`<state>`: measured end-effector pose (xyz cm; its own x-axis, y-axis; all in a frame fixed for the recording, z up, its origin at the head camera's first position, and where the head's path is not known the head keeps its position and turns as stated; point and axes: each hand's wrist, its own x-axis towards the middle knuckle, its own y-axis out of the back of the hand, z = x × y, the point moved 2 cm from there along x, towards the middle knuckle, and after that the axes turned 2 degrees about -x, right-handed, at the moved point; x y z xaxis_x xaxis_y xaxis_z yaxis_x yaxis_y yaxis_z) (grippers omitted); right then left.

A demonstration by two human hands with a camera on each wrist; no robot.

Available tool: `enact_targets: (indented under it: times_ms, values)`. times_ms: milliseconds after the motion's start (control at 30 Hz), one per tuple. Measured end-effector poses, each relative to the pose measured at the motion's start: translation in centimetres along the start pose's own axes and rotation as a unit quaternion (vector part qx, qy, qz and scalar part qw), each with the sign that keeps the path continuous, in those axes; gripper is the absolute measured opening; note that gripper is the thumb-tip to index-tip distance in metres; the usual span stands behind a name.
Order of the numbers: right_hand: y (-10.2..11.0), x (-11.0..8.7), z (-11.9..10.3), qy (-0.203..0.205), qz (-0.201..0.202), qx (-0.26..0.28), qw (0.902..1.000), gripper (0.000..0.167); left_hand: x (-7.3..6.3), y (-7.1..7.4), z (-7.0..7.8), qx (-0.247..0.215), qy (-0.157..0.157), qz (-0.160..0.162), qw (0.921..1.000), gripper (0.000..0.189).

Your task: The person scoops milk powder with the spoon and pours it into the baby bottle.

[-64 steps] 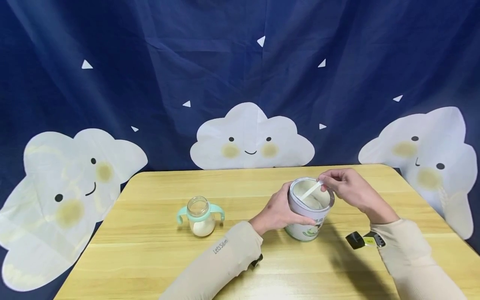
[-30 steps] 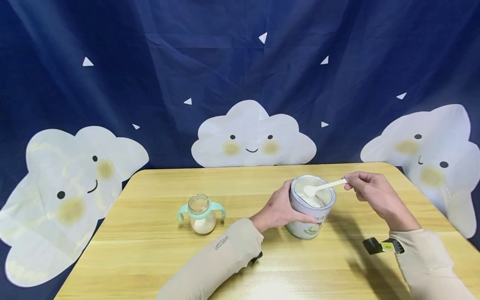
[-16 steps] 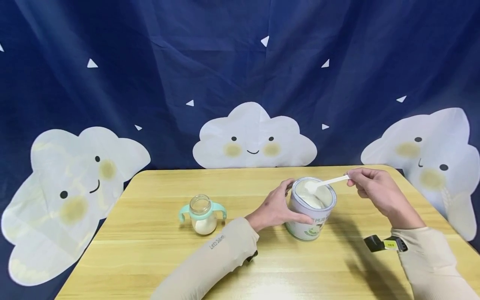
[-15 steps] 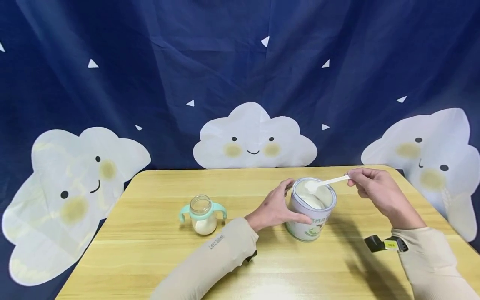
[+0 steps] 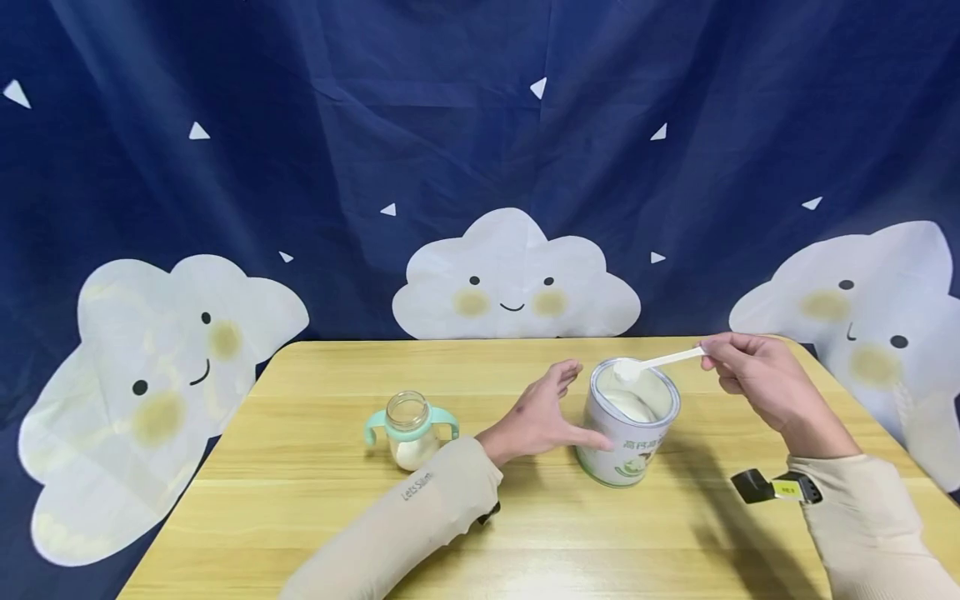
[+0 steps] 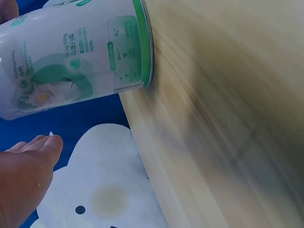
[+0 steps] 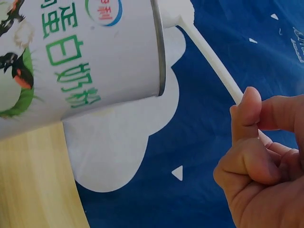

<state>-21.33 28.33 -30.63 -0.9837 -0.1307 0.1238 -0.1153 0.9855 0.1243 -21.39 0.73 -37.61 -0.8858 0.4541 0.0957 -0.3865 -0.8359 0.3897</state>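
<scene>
The fingers (image 7: 248, 102) of the right hand (image 5: 768, 385) are clamped on the handle end of a white scoop (image 5: 671, 359). Its bowl carries white powder and is above the mouth of the can (image 5: 633, 433), close to the far rim. The left hand (image 5: 534, 421) has its fingers apart, at the left side of the can; whether the thumb touches the can front, I cannot tell surely. The can stands upright on the counter (image 5: 570, 542), with more powder inside. To the left, also upright, is the open bottle (image 5: 411, 432) with two mint handles and some white content, its near right part behind the left sleeve (image 5: 405, 521).

I judge the step is lifting a filled scoop from the can. The next move seems to call for keeping the bowl level, crossing left over the forearm, and tipping only above the narrow bottle mouth.
</scene>
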Motion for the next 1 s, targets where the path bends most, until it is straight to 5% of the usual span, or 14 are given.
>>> enact_targets:
  times_ms: [1000]
  values:
    - [-3.6, 0.9, -1.1, -0.01, -0.001, 0.003, 0.9999, 0.018, -1.6, 4.0, 0.0, -0.009, -0.011, 0.018, 0.9997, 0.109]
